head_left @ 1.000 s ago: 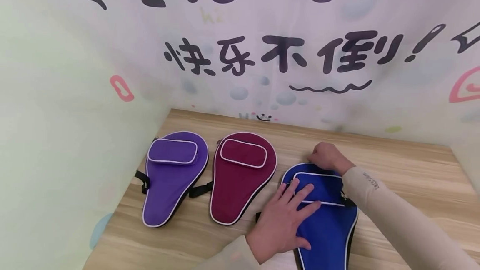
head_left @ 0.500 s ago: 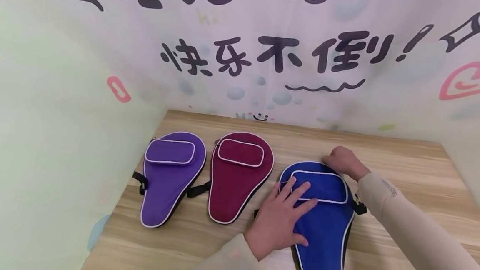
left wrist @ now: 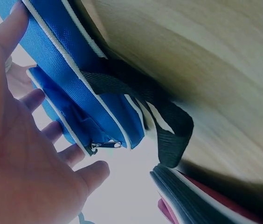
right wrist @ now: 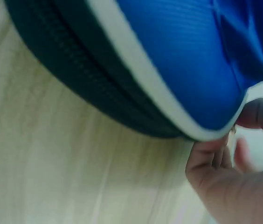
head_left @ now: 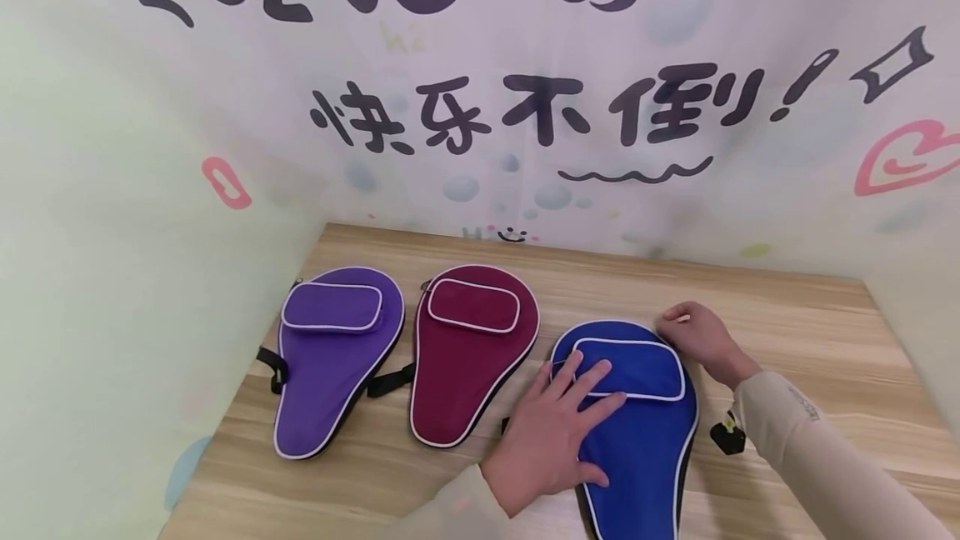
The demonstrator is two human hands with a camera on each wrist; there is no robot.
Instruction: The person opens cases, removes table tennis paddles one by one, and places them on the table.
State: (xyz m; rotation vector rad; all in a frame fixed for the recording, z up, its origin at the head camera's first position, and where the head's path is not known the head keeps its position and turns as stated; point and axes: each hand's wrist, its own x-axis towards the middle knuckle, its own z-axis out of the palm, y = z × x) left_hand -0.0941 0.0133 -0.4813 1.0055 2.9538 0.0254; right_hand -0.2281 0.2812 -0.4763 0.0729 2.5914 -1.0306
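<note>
A blue table tennis paddle case (head_left: 637, 457) with white piping lies on the table, its rounded end away from me. My left hand (head_left: 543, 440) rests spread over its left side and front pocket (head_left: 633, 369); in the left wrist view the pocket's zipper pull (left wrist: 108, 144) hangs near the fingertips. At the upper right of the rounded rim is my right hand (head_left: 701, 340), fingers curled. The right wrist view shows its thumb and fingers pinching a small metallic zipper pull (right wrist: 234, 128), mostly hidden by the fingers. The dark zipper (right wrist: 85, 65) runs along the case's side.
A maroon paddle case (head_left: 465, 373) lies left of the blue one, and a purple case (head_left: 318, 382) beyond it. Black straps (head_left: 390, 380) stick out from their left sides. Printed walls border the wooden table (head_left: 795, 323) at the back and left.
My right hand has slid right and slightly toward me around the blue case's rounded rim. The left hand stays on the case. The whole view has shifted slightly.
</note>
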